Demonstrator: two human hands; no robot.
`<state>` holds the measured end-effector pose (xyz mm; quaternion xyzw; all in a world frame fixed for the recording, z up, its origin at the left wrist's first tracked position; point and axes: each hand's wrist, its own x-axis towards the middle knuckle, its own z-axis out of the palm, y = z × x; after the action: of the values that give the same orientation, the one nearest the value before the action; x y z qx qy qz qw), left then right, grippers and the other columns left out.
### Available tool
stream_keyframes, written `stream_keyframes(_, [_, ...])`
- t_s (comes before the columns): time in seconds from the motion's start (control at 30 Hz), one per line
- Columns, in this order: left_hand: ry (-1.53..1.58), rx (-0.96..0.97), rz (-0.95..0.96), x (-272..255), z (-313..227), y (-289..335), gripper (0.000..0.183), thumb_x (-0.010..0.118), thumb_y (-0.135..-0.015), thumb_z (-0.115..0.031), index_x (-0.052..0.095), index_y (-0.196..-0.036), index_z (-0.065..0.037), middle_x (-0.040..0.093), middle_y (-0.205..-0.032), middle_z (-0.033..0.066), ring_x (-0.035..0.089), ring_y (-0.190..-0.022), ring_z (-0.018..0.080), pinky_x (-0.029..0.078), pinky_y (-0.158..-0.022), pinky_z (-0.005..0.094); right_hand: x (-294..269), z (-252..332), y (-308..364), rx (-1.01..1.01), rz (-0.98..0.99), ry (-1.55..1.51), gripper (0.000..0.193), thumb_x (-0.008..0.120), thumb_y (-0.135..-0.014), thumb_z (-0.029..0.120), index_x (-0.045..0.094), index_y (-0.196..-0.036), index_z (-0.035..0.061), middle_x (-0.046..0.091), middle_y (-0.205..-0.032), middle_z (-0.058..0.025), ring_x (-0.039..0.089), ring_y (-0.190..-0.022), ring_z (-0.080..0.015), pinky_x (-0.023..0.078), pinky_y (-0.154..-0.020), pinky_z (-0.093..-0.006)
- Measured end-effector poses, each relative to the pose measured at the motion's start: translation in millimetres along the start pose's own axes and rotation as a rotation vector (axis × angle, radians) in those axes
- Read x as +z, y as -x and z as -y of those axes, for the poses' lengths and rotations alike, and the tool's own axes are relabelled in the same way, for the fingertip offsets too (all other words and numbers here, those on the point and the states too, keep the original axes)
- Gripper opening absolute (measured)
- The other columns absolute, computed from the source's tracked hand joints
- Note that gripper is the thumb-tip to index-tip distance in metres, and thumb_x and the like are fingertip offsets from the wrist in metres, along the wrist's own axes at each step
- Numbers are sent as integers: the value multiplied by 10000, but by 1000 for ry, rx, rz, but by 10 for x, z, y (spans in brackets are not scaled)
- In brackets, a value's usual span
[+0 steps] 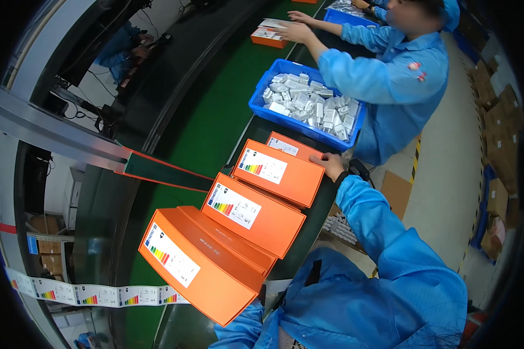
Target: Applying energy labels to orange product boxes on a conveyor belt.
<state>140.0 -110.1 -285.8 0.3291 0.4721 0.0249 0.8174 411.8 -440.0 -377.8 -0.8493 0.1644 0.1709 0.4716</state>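
Observation:
Several orange boxes stand in a row along the dark bench, each with a white label of coloured bars on top. My right hand (332, 167) has its fingers curled at the right end of a far orange box (297, 168). Another orange box (273, 218) lies nearer, in the middle of the row. Closest to me, an orange box (206, 256) is tilted, its label facing up and left. My left sleeve (239, 327) reaches under its near end; that box hides my left hand, so its fingers and grip do not show.
Beyond the boxes, a blue bin (300, 123) holds many white plug adapters. A co-worker (390, 81) at the far right handles an open orange box (268, 38). A label strip (99, 295) runs in at the left. A metal frame bar (64, 125) crosses above the green belt (206, 99).

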Motion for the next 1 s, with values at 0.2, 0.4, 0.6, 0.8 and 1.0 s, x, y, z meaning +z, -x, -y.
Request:
stream_keyframes(0.2, [-1, -3, -8, 26, 41, -30, 619, 388, -971, -520, 375, -1378, -54, 450, -1357, 80, 498, -1180, 251, 436, -977, 424, 57, 169, -64, -21, -10, -370, 637, 833, -659, 365, 525, -1108, 34, 596, -1002, -134, 602, -892, -266, 490, -760, -333])
stream_keyframes(0.4, [7, -7, -14, 15, 92, -38, 634, 390, -966, -533, 370, -1381, -54, 443, -1362, 81, 495, -1183, 250, 435, -977, 424, 19, 741, 202, 13, 106, -859, 546, 775, -722, 139, 490, -1181, 57, 578, -904, -67, 564, -752, -144, 460, -642, -257])
stream_keyframes(0.6, [28, -2, -10, -7, 108, -68, 650, 391, -960, -545, 366, -1383, -53, 435, -1367, 82, 492, -1185, 249, 435, -976, 423, -427, 1192, 565, -442, -68, -747, 451, 727, -764, 102, 533, -1162, 20, 527, -794, 5, 496, -676, -79, 419, -580, -237])
stream_keyframes(0.8, [29, -7, 4, -24, 136, -92, 665, 393, -955, -558, 362, -1386, -52, 428, -1372, 83, 489, -1188, 249, 435, -976, 422, -624, 1182, 864, -238, -63, -1047, 541, 697, -814, 79, 408, -1267, 19, 576, -935, -54, 625, -895, -163, 546, -751, -323])
stream_keyframes(1.0, [43, -3, 7, -59, 148, -96, 680, 394, -950, -570, 358, -1389, -51, 421, -1377, 84, 486, -1191, 248, 434, -975, 421, -725, 1262, 852, -420, -80, -1142, 689, 663, -896, 325, 300, -1405, 35, 545, -1248, -144, 579, -1077, -234, 457, -926, -378])
